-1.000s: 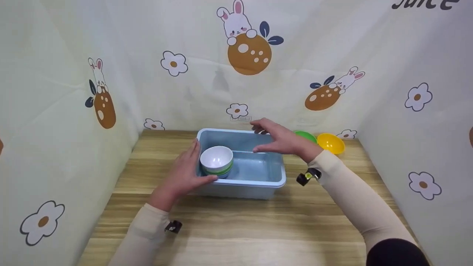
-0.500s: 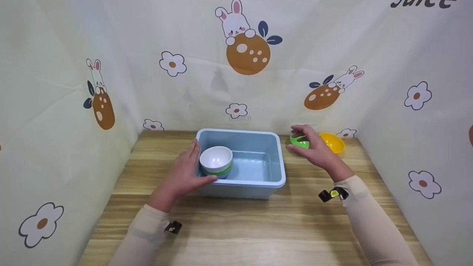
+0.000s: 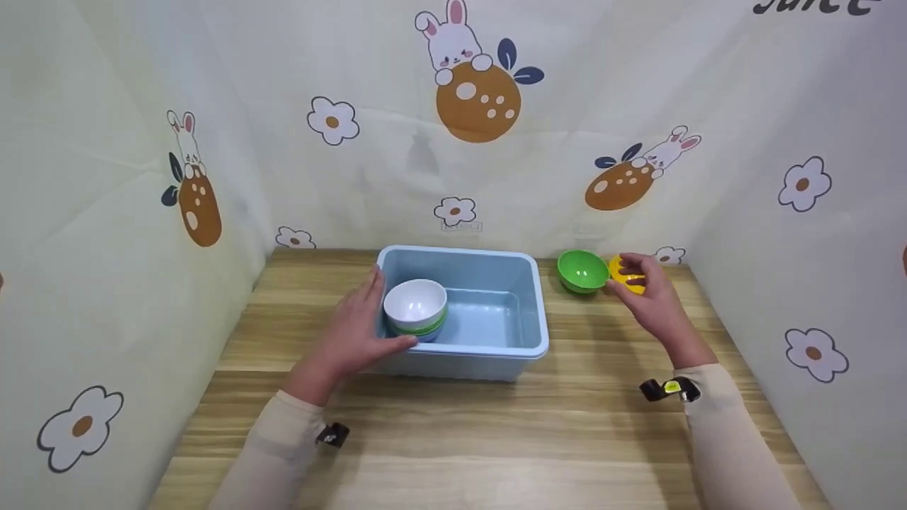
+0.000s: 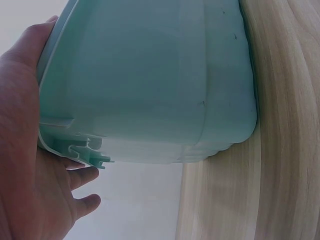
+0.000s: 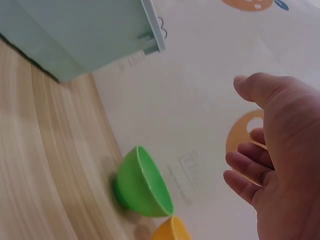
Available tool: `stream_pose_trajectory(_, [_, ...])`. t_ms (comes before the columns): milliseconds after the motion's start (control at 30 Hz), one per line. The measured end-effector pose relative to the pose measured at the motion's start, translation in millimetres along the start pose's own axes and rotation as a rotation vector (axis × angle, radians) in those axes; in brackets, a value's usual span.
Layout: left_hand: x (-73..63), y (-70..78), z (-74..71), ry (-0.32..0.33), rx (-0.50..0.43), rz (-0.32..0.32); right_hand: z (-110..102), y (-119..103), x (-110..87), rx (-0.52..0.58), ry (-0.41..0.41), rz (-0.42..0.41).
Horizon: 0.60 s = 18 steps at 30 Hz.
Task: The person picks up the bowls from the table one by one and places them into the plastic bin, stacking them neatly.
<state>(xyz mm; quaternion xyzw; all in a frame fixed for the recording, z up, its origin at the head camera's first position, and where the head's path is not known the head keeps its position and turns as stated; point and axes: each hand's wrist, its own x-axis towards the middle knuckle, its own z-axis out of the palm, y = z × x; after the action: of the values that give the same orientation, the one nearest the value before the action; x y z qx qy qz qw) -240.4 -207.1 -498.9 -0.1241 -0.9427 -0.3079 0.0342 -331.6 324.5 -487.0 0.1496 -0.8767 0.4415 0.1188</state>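
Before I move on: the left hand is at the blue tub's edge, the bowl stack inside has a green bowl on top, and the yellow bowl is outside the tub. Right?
Not quite: the stack's top bowl is white, not green, as the head view shows. The left hand is at the edge of the blue tub, and the yellow bowl is outside it.

Long cream fabric on both arms, fairly close fit. Left sleeve (image 3: pixel 266 453): plain, faint greyish band round the cuff end. Right sleeve (image 3: pixel 740 443): same cloth, light creasing. Both stop at the wrist; left hand (image 3: pixel 341 333) and right hand (image 3: pixel 653 299) bare beyond that. Left wrist unit (image 3: pixel 333 434): small black block, small pale mark. Right wrist unit (image 3: pixel 653 390): black, angular, with a bright yellow-green patch (image 3: pixel 671 387). Finer markings too small to read.
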Motion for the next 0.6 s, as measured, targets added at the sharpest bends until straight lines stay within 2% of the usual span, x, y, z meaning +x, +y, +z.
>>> stream_pose_trajectory(133, [-0.6,-0.4,0.1,-0.001,0.006,-0.001,-6,10,-5.8,-0.009,0.048,0.067])
stream_pose_trajectory(300, [-0.5,-0.9,-0.2,-0.003,0.007,0.006,-11,18,-10.8,-0.023,0.086,0.113])
stream_pose_trajectory(400, [0.1,-1.8,0.3,0.000,0.003,0.001,-12,24,-9.9,-0.050,0.121,0.128])
stream_pose_trajectory(600, [2.1,-3.1,2.1,0.020,0.008,0.032,-11,41,-4.1,-0.127,0.226,0.190])
